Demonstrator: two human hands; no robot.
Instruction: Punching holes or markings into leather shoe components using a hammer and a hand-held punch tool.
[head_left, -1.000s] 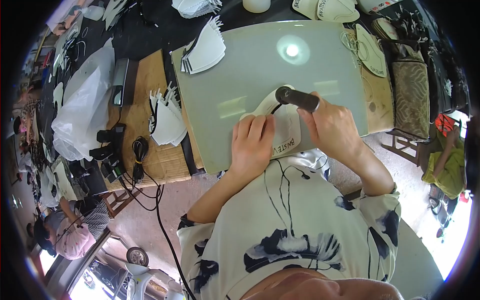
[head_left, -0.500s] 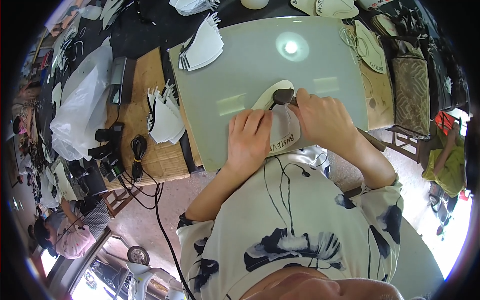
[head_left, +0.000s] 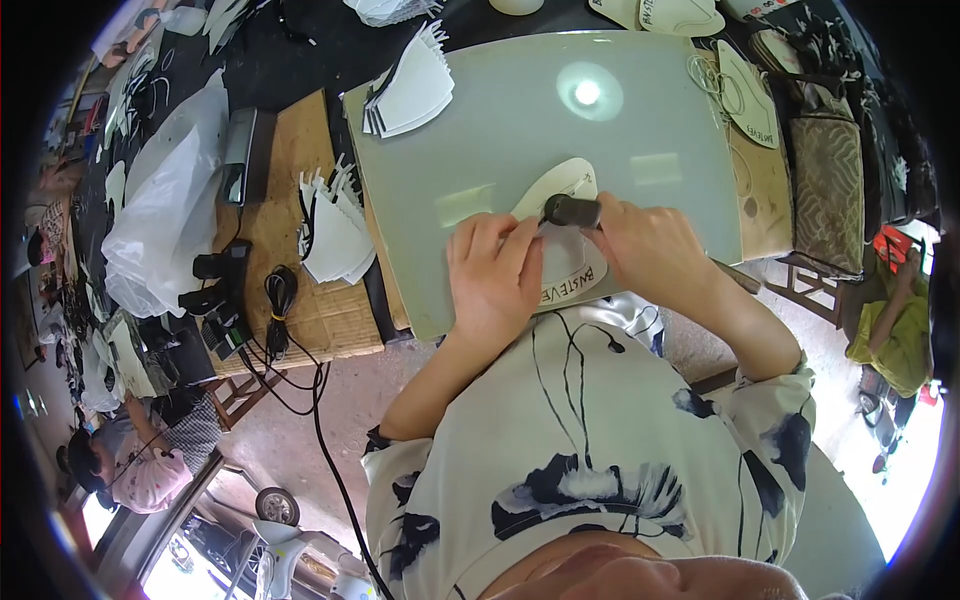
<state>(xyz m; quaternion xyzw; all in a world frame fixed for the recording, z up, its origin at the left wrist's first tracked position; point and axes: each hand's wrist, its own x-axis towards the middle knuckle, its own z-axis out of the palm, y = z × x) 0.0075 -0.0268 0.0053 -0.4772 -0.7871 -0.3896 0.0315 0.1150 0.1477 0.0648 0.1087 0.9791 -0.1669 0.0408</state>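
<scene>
A cream shoe-upper template (head_left: pixel 560 182) with dark lettering lies on the grey-green board (head_left: pixel 420 190), close to my body. A whitish piece (head_left: pixel 566 252) lies over its middle. My right hand (head_left: pixel 650 243) is closed round a hammer (head_left: pixel 572 211); its dark head stands over the template and my fingers hide the handle. On the template's left side, my left hand (head_left: pixel 497 268) has its fingers bent and pressed together beside the hammer head. Whatever small thing these fingertips pinch is hidden, though a bit of dark edge shows near them.
Stacks of white cut pieces lie on the board's far left corner (head_left: pixel 415 88) and on the wooden board (head_left: pixel 338 235) to the left. More templates (head_left: pixel 745 95) and thin cord lie at the right. A plastic bag (head_left: pixel 165 205), black cables (head_left: pixel 280 300) and a patterned box (head_left: pixel 825 190) flank the work area.
The hammer head has tipped and come nearer to me, now lying sideways beside my left fingertips. My left hand has shifted slightly left; the template stays under both hands.
</scene>
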